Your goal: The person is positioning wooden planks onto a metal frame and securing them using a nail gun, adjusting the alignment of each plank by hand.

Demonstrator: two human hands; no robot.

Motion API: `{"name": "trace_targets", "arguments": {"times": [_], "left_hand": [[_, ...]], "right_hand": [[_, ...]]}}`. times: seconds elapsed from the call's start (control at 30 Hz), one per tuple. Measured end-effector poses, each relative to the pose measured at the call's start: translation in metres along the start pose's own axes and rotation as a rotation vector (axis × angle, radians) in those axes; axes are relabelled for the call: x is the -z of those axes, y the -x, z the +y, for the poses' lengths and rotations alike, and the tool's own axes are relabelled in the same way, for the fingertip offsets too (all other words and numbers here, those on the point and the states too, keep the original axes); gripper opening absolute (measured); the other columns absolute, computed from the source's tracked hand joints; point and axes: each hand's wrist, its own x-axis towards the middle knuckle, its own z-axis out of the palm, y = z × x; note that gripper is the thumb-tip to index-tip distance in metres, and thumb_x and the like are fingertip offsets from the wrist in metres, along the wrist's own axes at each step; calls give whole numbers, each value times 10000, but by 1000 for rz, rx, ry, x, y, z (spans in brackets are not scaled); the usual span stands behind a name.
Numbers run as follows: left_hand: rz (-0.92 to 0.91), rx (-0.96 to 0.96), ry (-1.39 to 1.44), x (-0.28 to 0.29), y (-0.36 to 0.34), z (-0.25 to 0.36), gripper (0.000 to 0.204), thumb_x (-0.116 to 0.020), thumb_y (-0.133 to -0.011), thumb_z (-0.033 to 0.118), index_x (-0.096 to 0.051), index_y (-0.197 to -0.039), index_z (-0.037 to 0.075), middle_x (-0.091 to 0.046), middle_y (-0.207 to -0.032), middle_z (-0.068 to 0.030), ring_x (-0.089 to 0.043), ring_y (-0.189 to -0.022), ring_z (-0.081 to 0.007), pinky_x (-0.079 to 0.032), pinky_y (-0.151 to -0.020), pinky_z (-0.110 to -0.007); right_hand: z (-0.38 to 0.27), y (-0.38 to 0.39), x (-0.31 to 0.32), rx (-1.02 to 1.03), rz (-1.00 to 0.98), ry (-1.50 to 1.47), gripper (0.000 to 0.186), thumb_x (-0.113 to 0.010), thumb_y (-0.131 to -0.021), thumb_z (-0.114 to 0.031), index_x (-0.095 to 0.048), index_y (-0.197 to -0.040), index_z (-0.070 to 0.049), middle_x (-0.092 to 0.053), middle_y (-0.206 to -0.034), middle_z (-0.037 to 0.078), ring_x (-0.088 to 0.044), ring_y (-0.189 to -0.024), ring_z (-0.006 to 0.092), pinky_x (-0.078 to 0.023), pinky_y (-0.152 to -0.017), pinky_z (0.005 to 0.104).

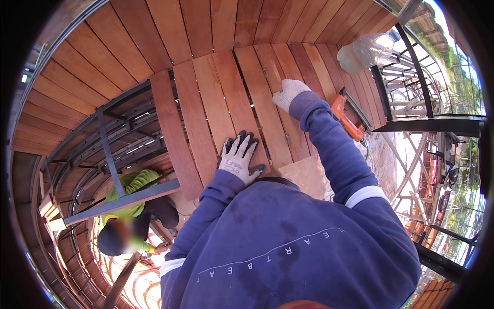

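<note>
My left hand, in a white glove with dark fingertips, lies flat with fingers spread on a reddish wooden plank. My right hand, in a white glove, rests further out on a neighbouring plank, fingers curled loosely; it holds nothing that I can see. Both arms wear blue sleeves. An orange power tool lies on the boards just right of my right forearm.
The loose planks sit on a dark steel frame with open gaps to the left. Below, a person in a yellow-green top stands under the frame. A clear plastic bag lies at the far right near a black railing.
</note>
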Motion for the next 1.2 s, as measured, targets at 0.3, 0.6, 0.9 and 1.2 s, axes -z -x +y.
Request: {"name": "trace_targets", "arguments": {"times": [0.3,0.6,0.9,1.2], "left_hand": [[110,-20,29,-4,-1,1,770,-669,-835,499,-477,-1449,75,-363,-1564,-136,-248,-1492,-324,-157,-1211,-540],[52,252,902,39,54,35,318,-627,-940,175,-648,-1211,10,-714,-1121,-117,-676,-1043,-244,-509,-938,-322],[-54,310,1562,-143,109,-21,452,-585,-1010,297,-527,-1341,-6,-653,-1233,-185,-659,-1090,-272,-543,-937,-365],[215,1105,1957,-104,23,61,711,-584,-945,562,-570,-1299,-55,-687,-1200,-200,-633,-1156,-318,-501,-980,-455]], "right_hand": [[32,109,53,0,316,-285,313,-683,-839,-256,-625,-905,44,-650,-778,257,-659,-749,412,-518,-679,441],[74,139,-1,-42,271,-445,266,-682,-824,-237,-586,-889,3,-627,-782,255,-633,-796,446,-504,-707,491],[92,118,-8,120,223,-450,313,-672,-826,-272,-588,-890,22,-637,-813,275,-636,-802,453,-514,-731,493],[95,98,-21,119,227,-245,328,-664,-829,-287,-554,-855,21,-621,-750,283,-636,-754,463,-516,-688,509]]}}
